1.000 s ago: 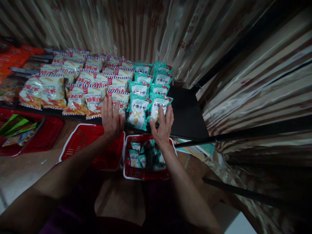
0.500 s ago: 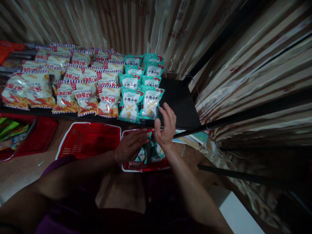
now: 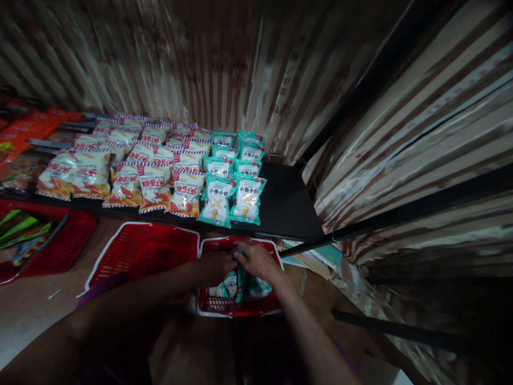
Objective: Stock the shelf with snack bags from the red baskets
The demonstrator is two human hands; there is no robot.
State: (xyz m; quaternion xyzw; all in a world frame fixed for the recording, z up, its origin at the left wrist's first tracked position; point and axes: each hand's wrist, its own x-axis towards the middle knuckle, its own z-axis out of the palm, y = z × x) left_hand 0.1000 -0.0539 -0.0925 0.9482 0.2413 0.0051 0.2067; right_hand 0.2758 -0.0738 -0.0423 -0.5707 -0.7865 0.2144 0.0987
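Both of my hands are low over a red basket [image 3: 262, 309] holding several teal-and-white snack bags [image 3: 232, 283]. My right hand [image 3: 258, 260] has thumb and fingers closed on the top of a teal snack bag [image 3: 241, 255]. From the other side, my left hand [image 3: 216, 268] meets the same bag with curled fingers, partly dark and blurred. Most of that bag is hidden by the hands. On the black shelf [image 3: 288, 200] above, matching teal snack bags [image 3: 246, 199] stand upright in two columns.
White-and-orange snack bags [image 3: 186, 195] fill the shelf to the left, beyond them orange packets [image 3: 48, 128]. Another red basket [image 3: 148, 251] sits left of mine, and a farther red basket [image 3: 74, 246] holds green packets. A black pole [image 3: 372, 219] crosses at right before striped curtains [image 3: 248, 69].
My right hand has come down from beside the front teal bag on the shelf into the basket and closed on a bag. My left hand's fingers have curled in. The view has tilted upward.
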